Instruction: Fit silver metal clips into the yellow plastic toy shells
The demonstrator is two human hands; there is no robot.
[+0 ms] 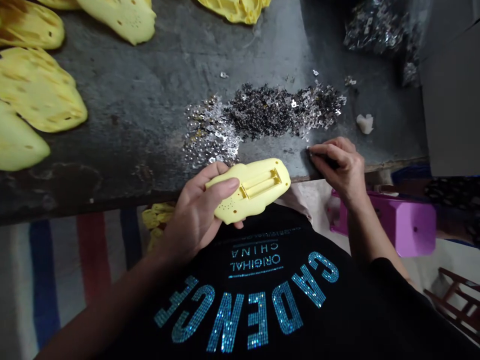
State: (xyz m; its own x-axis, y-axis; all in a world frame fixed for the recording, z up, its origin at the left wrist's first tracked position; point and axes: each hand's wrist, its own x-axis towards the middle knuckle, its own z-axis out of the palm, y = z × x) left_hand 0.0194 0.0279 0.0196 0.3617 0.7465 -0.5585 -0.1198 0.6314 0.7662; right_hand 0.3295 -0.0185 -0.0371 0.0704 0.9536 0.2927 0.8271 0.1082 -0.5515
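My left hand (197, 212) grips a yellow plastic shell (253, 187) with a rectangular slot, held over the table's front edge near my chest. My right hand (337, 167) rests on the dark table (142, 100) at its front edge, fingertips pinched together close to the near side of a pile of small metal clips (262, 117). Whether a clip sits between those fingers is hidden. The pile spreads across the table just beyond both hands, shinier on its left side and darker in the middle.
Several more yellow shells (37, 92) lie at the left and far side of the table. A bag of metal parts (375, 25) sits far right, a small white piece (365, 123) beside it. A purple stool (408, 222) stands right of me.
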